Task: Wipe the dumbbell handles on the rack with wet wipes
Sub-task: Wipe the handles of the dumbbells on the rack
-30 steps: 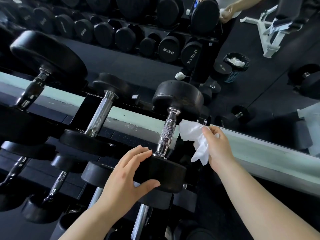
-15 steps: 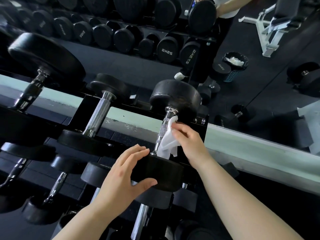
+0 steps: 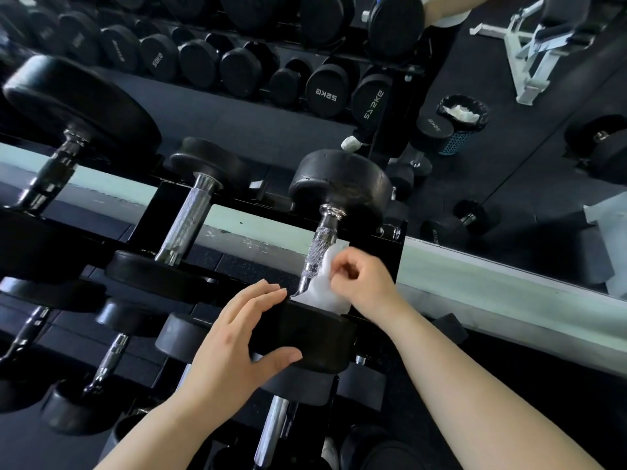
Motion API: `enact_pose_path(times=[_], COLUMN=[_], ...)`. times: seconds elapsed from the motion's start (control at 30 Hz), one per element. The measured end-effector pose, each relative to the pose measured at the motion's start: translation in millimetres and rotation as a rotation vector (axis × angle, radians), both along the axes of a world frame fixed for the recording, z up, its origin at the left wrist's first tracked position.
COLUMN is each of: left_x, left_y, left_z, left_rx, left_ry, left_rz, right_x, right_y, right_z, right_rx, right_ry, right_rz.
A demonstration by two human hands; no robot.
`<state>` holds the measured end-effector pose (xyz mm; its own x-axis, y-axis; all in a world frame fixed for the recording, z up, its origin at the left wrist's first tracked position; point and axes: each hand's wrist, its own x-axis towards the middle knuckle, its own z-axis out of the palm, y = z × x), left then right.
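1. Dumbbell handle (image 3: pixel 319 256), chrome and knurled, is lying on the top tier of the rack (image 3: pixel 159 212), running near to far at the right end of the row. The right hand (image 3: pixel 364 283) is pinching a white wet wipe (image 3: pixel 322 293) in curled fingers and pressing it against the right side of the handle's near part.
2. The wet wipe is bunching between hand and handle, and its lower edge is touching the near head (image 3: pixel 315 337) of that dumbbell.
3. The left hand (image 3: pixel 237 337) is resting on the near head. Its fingers are lying straight and close together across the top, and its thumb is spreading against the near face.
4. The far head (image 3: pixel 341 184) is sitting at the far side of the rack, and the far stretch of the handle is showing bare.
5. Just left, a second dumbbell (image 3: pixel 188 218) is lying parallel on the same tier, with a larger dumbbell (image 3: pixel 68 106) farther left.
6. Smaller dumbbells (image 3: pixel 112 354) are sitting on a lower tier at the near left.
7. Beyond the rack, a mirror (image 3: pixel 237 137) is reflecting rows of black dumbbells and a small bin (image 3: pixel 461 117) holding crumpled white material.
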<state>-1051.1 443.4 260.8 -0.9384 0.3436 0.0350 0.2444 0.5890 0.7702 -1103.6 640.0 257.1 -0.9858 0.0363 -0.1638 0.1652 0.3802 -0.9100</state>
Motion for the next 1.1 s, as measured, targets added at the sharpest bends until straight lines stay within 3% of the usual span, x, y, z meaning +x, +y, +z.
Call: enact_pose_path(times=[0.07,0.17,0.37,0.53,0.6,0.83,1.0,1.1], left_x=[0,0,-2,-1,-1,-2,-2,-2], left_y=[1,3,2,2,2,2,2,1], left_z=[2,3,1,2,2,3,4,2], left_rx=[0.006,0.016,0.013,0.029,0.027,0.032,0.052,0.048], left_ry=[-0.014,-0.005,0.023,-0.002,-0.002,0.008,-0.007,0.009], left_rz=[-0.013,-0.02,-0.024,-0.018,-0.024,-0.03,-0.033,-0.033], right_x=[-12,-22,7,-16,-26,1,-12,-3], right_y=[2,-6,-3,2,-4,1,-7,-10], right_z=[2,3,-2,6,5,2,4,0], right_rx=[-0.001,-0.054,0.047,-0.071,-0.06,0.084,-0.085,-0.044], right_ry=[0.076,0.061,-0.106,0.071,0.071,-0.102,0.015,-0.032], right_rz=[-0.148,-0.176,0.161,-0.179,-0.188,0.204,-0.119,-0.09])
